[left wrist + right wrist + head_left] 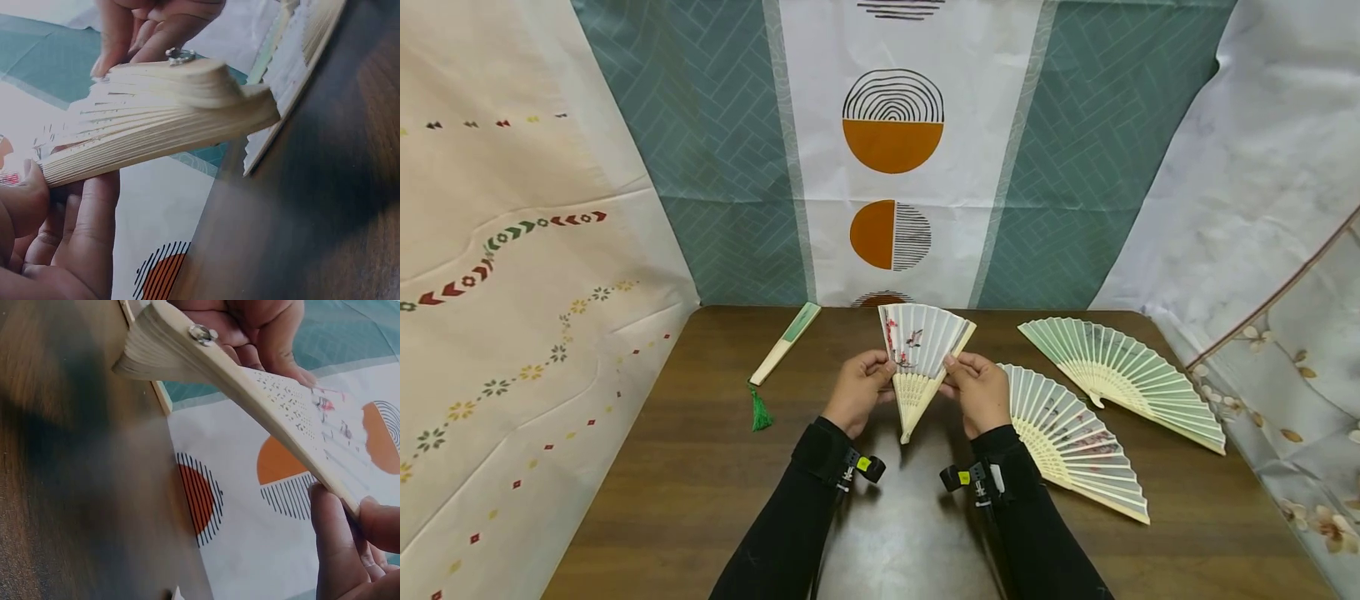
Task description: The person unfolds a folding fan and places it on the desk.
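A half-spread white folding fan (919, 354) with red blossoms and a small bird is held upright above the brown table (700, 483), pivot end down. My left hand (874, 377) pinches its left outer rib and my right hand (964, 375) pinches the right one. In the left wrist view the stacked bamboo ribs (156, 119) run between my left hand (44, 212) and the right hand's fingers (156, 25). In the right wrist view the fan (262, 394) lies between my right hand (350, 531) and the left hand's fingers (262, 331).
A folded green fan (786, 342) with a green tassel (760, 412) lies at the table's back left. Two spread fans lie on the right: a white one (1075, 442) nearer me and a green one (1123, 375) behind it. Patterned cloths hang around the table.
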### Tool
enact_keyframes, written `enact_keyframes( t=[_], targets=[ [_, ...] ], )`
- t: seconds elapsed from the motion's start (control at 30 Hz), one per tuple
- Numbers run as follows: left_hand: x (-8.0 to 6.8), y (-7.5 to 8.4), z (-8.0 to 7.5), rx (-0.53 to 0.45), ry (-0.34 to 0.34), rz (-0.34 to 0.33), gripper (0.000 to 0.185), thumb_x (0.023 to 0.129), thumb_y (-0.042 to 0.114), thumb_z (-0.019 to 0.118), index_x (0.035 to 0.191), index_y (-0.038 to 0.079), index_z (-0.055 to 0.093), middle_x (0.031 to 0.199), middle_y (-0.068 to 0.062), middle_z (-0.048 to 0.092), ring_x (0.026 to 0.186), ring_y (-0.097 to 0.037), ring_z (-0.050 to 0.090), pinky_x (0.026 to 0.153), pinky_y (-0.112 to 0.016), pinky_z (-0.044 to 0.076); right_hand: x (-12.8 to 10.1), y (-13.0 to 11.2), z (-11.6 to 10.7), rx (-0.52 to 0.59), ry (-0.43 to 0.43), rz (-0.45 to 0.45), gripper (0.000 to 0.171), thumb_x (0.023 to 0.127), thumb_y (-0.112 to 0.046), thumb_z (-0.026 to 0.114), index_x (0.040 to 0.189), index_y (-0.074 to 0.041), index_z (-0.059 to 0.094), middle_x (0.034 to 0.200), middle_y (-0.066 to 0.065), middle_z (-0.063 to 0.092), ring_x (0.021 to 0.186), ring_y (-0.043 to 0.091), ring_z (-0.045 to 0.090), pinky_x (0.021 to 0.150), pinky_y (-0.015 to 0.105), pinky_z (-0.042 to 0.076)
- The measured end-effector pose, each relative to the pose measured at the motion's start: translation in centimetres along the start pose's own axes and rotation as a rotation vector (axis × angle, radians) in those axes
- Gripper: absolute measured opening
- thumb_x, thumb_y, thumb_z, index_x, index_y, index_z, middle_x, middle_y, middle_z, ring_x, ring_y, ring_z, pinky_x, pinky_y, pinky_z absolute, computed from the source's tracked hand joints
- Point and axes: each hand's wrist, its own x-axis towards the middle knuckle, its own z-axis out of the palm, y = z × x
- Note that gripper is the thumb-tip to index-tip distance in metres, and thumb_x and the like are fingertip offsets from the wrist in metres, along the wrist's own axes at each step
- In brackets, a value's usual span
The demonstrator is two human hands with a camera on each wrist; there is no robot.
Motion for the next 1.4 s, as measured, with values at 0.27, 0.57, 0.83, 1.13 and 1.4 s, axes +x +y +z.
enact_keyframes(
  t=[0.27, 0.57, 0.83, 1.13, 1.4],
  targets=[
    [0.3, 0.0, -0.3, -0.121, 0.062, 0.007, 0.013, 0.117, -0.001, 0.058, 0.111, -0.004, 0.069, 0.091, 0.005, 0.074, 0.084, -0.009, 0.073, 0.072, -0.026, 0.066, 0.1, -0.1, -0.4, 0.050, 0.033, 0.023, 0.028, 0.114, -0.003, 0.067, 0.133, 0.018, 0.066, 0.085, -0.008, 0.083, 0.075, 0.001, 0.081, 0.070, 0.019, 0.069],
    [0.4, 0.7, -0.7, -0.205, 0.164, 0.065, 0.014, 0.118, 0.002, 0.058, 0.107, 0.002, 0.068, 0.089, 0.006, 0.069, 0.081, -0.008, 0.070, 0.072, -0.025, 0.067, 0.6, -0.3, -1.1, 0.110, 0.077, 0.037, 0.026, 0.115, -0.007, 0.067, 0.131, 0.014, 0.065, 0.077, -0.009, 0.077, 0.072, 0.002, 0.080, 0.072, 0.022, 0.071],
    [0.5, 0.6, -0.9, -0.274, 0.203, 0.096, 0.016, 0.118, 0.002, 0.058, 0.110, 0.000, 0.072, 0.091, 0.004, 0.072, 0.081, -0.007, 0.073, 0.071, -0.024, 0.067, 0.6, -0.3, -1.0, 0.162, 0.104, 0.026, 0.022, 0.116, -0.006, 0.065, 0.127, 0.012, 0.064, 0.079, -0.007, 0.079, 0.073, 0.004, 0.082, 0.073, 0.023, 0.071],
    [0.4, 0.8, -0.8, -0.333, 0.252, 0.121, 0.018, 0.118, 0.002, 0.058, 0.104, 0.005, 0.069, 0.090, 0.004, 0.070, 0.081, -0.008, 0.070, 0.071, -0.024, 0.067, 0.7, -0.4, -0.9, 0.230, 0.121, -0.008, 0.017, 0.116, -0.003, 0.063, 0.126, 0.011, 0.064, 0.081, -0.005, 0.080, 0.075, 0.005, 0.083, 0.074, 0.023, 0.071],
    [0.5, 0.7, -1.0, -0.385, 0.273, 0.131, 0.021, 0.119, 0.003, 0.056, 0.102, 0.006, 0.069, 0.090, 0.001, 0.073, 0.079, -0.010, 0.072, 0.071, -0.023, 0.069, 0.7, -0.3, -0.8, 0.259, 0.144, -0.015, 0.011, 0.116, -0.003, 0.061, 0.120, 0.008, 0.062, 0.081, -0.004, 0.080, 0.075, 0.005, 0.083, 0.072, 0.022, 0.071]
  ],
)
